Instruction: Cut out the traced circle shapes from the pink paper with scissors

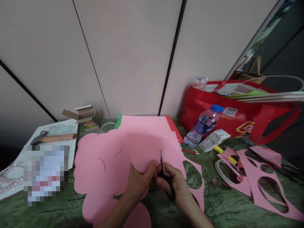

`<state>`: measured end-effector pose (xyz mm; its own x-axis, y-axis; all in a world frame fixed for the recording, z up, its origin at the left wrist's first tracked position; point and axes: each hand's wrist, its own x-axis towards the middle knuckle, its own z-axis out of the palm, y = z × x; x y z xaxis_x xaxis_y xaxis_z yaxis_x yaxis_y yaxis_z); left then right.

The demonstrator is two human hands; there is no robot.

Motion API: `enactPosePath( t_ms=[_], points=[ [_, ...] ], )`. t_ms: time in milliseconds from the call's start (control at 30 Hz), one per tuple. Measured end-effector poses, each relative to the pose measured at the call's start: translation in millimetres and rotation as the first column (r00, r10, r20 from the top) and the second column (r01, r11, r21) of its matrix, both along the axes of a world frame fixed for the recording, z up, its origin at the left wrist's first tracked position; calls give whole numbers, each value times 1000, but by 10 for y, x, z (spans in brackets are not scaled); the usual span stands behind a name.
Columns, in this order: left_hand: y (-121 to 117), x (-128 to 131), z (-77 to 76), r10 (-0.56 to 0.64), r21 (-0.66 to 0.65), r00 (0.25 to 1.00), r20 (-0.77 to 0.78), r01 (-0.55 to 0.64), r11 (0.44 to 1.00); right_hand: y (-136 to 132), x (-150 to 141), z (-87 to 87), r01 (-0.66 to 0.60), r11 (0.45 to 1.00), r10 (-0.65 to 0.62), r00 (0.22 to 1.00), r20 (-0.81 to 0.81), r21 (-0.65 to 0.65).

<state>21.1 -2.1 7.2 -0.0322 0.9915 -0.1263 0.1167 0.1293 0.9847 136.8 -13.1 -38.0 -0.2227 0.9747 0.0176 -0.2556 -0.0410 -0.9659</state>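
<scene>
My left hand [142, 177] pinches the lower edge of a sheet of pink paper [144, 148], holding it above the table. In my right hand [177, 182] is a pair of scissors [168, 180] with black handles, fingers wrapped round them and blades pointing up at the paper's right side. Whether the blades are apart is hard to make out. Rounded pink paper cutouts [92, 158] overlap in a pile to the left and below my left wrist. Behind my hands lies a stack of pink paper [147, 122], with green and red sheets showing at its edges.
Pink paper scraps with holes [254, 177] lie at right by a tape roll [219, 171]. A water bottle [204, 125] leans by a red bag [237, 110]. At left are a hammer [59, 137] and an opened small box [89, 122]. A wall [133, 57] stands behind.
</scene>
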Motion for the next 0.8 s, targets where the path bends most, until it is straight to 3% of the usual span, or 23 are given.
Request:
enactPosePath(
  t_ms=[400,600,800],
  points=[
    [32,-8,-47,4,12,1000,12,-4,1000,2,-12,-4,-11,1000,11,1000,9,21],
    [29,1,-31,69,-25,992,110,-66,997,1,-37,-37,-54,998,54,998,-35,19],
    [13,43,-44,105,-18,977,184,-103,995,11,-23,-11,49,998,-48,998,-43,32]
  ],
)
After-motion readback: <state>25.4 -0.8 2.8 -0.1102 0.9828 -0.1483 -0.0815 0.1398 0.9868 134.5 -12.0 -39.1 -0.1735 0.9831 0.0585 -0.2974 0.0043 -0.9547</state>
